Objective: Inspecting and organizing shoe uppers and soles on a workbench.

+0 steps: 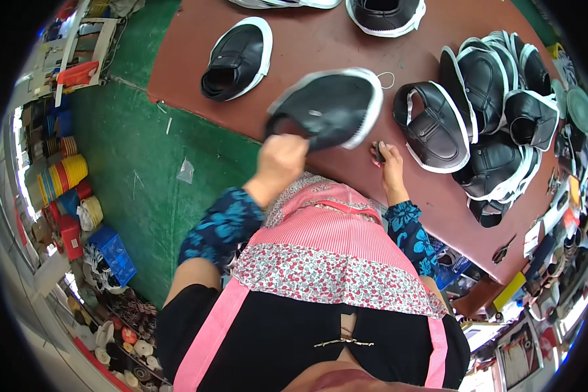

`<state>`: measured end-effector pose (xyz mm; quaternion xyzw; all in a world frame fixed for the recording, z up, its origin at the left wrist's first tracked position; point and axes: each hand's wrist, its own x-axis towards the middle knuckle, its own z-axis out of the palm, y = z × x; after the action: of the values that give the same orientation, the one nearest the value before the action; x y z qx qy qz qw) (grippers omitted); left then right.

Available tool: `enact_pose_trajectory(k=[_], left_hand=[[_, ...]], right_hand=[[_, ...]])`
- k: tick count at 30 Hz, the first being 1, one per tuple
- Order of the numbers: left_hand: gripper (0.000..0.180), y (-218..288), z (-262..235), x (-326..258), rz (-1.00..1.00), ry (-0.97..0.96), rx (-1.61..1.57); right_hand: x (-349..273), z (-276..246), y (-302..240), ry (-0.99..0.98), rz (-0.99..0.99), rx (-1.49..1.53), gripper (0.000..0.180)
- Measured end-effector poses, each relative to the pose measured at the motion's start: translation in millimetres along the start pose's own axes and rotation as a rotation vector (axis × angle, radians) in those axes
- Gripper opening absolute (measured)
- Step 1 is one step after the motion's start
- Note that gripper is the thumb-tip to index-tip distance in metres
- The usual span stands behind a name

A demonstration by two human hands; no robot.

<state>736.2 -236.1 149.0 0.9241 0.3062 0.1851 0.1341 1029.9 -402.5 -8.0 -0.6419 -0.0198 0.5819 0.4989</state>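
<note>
My left hand (282, 163) is closed on the heel end of a black shoe upper (336, 104) with a white edge. That upper is lifted above the near edge of the table and blurred by motion. My right hand (392, 166) is at the table edge, its fingers pinched around a small dark object (379, 151) whose kind I cannot make out. A dark shoe upper (431, 134) with white stitching round its rim lies just beyond my right hand. A loop of white thread (387, 80) rests on the table beside the raised upper.
The reddish-brown table (320, 39) carries a pile of black uppers (493, 85) at the right, another upper (236, 59) at the left and one (385, 16) at the far edge. Small scissors (503, 249) lie near the right corner. Yellow-striped buckets (62, 179) stand on the green floor (130, 163).
</note>
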Motion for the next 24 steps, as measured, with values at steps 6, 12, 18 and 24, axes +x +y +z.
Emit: enact_pose_trajectory(k=[6, 12, 18, 24], left_hand=[[0.020, -205, -69, -69, -0.206, -0.165, 0.361], [0.032, -271, -73, -7, -0.244, 0.027, 0.152], [0.031, -160, -130, 151, -0.247, 0.099, -0.346], [0.030, -92, 45, 296, 0.310, 0.081, 0.060]], right_hand=[[-3, 0, -8, 0.331, -0.254, 0.425, 0.017], [5, -33, -49, 0.506, -0.389, 0.512, 0.018], [-71, 1, -99, 0.580, -0.676, -0.047, 0.017], [-114, 66, -131, 0.206, -0.699, -0.222, 0.022]])
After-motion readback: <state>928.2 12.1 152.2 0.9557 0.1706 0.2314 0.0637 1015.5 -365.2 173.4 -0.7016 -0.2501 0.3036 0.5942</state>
